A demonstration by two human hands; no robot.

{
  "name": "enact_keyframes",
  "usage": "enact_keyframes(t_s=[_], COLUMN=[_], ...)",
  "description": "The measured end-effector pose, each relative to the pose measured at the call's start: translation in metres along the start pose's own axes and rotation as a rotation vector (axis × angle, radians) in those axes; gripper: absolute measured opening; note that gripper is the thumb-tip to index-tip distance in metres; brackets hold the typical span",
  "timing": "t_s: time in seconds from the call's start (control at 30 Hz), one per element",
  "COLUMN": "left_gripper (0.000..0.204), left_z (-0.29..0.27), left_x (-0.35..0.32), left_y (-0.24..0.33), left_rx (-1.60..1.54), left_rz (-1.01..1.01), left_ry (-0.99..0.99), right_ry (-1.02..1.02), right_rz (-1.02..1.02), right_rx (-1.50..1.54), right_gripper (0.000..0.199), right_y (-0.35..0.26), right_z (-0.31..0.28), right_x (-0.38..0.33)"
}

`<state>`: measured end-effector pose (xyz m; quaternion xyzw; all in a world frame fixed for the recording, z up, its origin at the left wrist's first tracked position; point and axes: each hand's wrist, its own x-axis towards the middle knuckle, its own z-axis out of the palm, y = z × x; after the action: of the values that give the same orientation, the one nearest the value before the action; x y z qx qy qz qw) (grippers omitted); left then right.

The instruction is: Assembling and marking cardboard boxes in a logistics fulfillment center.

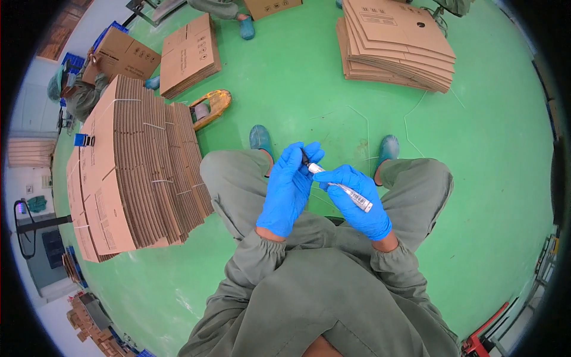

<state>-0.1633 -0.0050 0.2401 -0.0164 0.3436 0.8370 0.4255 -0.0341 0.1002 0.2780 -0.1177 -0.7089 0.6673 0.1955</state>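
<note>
I sit with my knees apart over a green floor, both hands in blue gloves. My right hand (358,202) is wrapped round the white barrel of a marker pen (350,194). My left hand (290,184) pinches the pen's dark cap end (306,158) with its fingertips. The two hands meet above my lap, between my blue-covered shoes.
A tall stack of flattened cardboard boxes (134,172) stands at my left, with a yellow tape dispenser (211,107) beside it. More flat boxes lie ahead left (189,55) and ahead right (395,41). A person in green (77,89) crouches at far left holding a box.
</note>
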Motion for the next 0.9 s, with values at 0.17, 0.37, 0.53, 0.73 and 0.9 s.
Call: enact_keyframes(t_s=[0.17,0.37,0.53,0.73,0.9], left_gripper=[0.032,0.032,0.028,0.022,0.024], left_z=[-0.003,0.007,0.027,0.062,0.07], left_x=[-0.003,-0.005,-0.008,-0.019,-0.032], left_y=[-0.002,0.001,0.002,0.02,0.027], left_rx=[0.03,0.098,0.133,0.084,0.11], left_rz=[0.002,-0.06,-0.038,-0.001,0.044], left_ry=[0.019,0.03,-0.027,-0.211,-0.349], right_ry=[0.031,0.027,0.118,0.233,0.298], right_rz=[-0.093,-0.184,-0.282,-0.305,-0.349], right_rx=[-0.238,-0.524,-0.442,0.127,0.386], right_gripper=[0.03,0.032,0.023,0.006,0.006], right_y=[-0.003,-0.001,0.02,-0.006,-0.039], right_z=[0.007,0.015,0.032,0.042,0.048], right_x=[0.003,-0.001,-0.006,-0.008,-0.014])
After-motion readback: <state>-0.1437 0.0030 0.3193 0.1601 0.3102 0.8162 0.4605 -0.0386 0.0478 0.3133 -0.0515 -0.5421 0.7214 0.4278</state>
